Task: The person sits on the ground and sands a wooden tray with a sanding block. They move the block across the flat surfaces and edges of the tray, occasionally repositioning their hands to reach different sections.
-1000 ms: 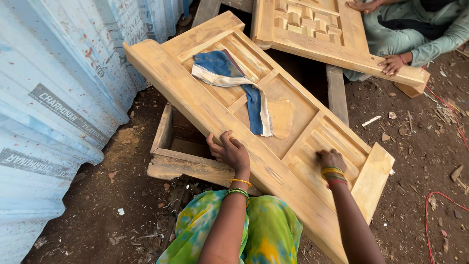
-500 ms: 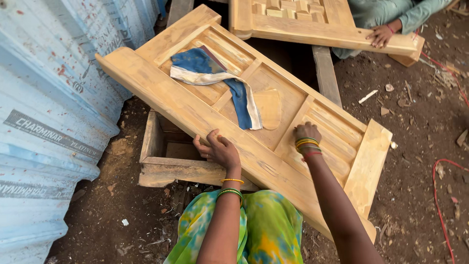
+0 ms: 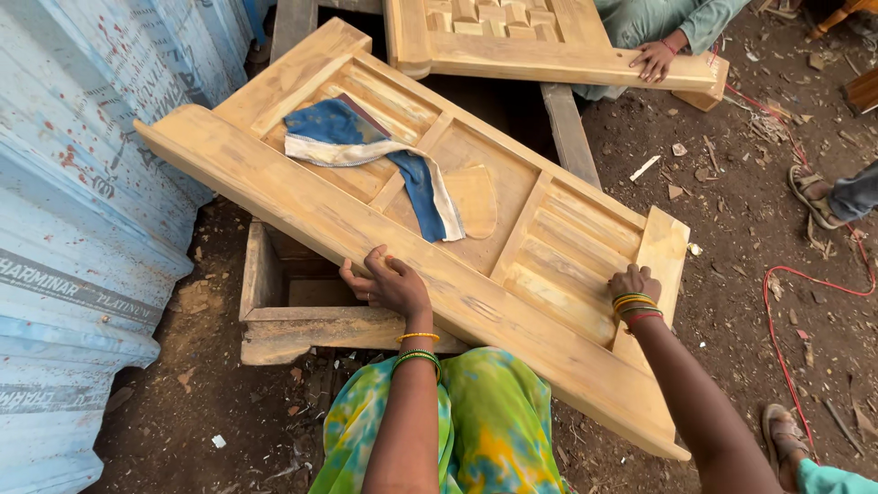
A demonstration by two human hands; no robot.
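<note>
The left hand (image 3: 389, 284) curls its grip over the near long edge of the pale wooden door panel (image 3: 512, 274), which lies tilted across a wooden frame (image 3: 302, 325) on the dirt ground. The right hand (image 3: 633, 282) presses down, fingers bent, near the panel's right end. A blue and white cloth (image 3: 366, 142) drapes across its middle recess.

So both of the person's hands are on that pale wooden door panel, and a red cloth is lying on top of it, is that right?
Nearly. In the head view the cloth lying on the wooden door panel is blue and white, not red. The rest holds: the left hand grips the panel's near edge and the right hand rests on it towards its lower end.
</note>
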